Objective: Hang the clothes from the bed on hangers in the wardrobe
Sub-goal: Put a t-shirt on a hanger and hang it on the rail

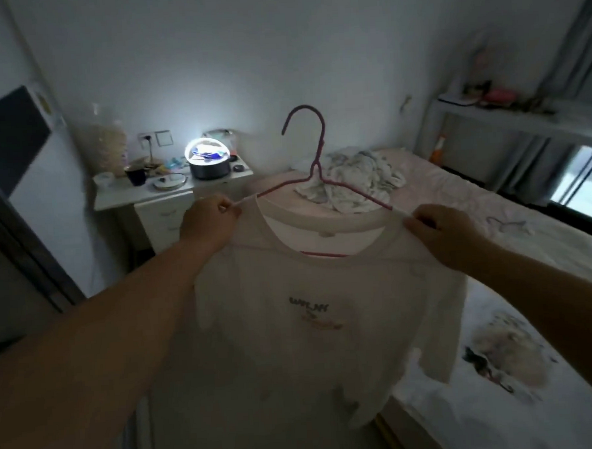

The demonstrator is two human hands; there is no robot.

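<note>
White T-shirt (313,326) is already on the pink wire hanger (313,161), held up in mid-air in front of the person, off the left edge of the bed (492,197). Hanger's long axis runs left-right across the view, hook up, its opening facing left. Left hand (209,225) pinches the shirt's left shoulder seam where the hanger arm enters the fabric; right hand (435,232) pinches the right shoulder the same way. Both are clamped on cloth at the collar ends, about equally far from the hook, neither touching it. Hook stands above and between the hands, so my read is that one hand has to go up to the neck of the hanger before it can go on a rail. Wardrobe rail isn't in view; a dark sliding panel (17,239) at far left may be the wardrobe, can't confirm. Shirt: thin, wide round neck, small dark print on the chest, hem hanging loose and a bit wrinkled, hanger's lower bar showing through the neck opening. More crumpled clothes (354,183) lie at the head of the bed, another hanger (504,225) further right on it. Looks like first garment nearly done, several left.
</note>
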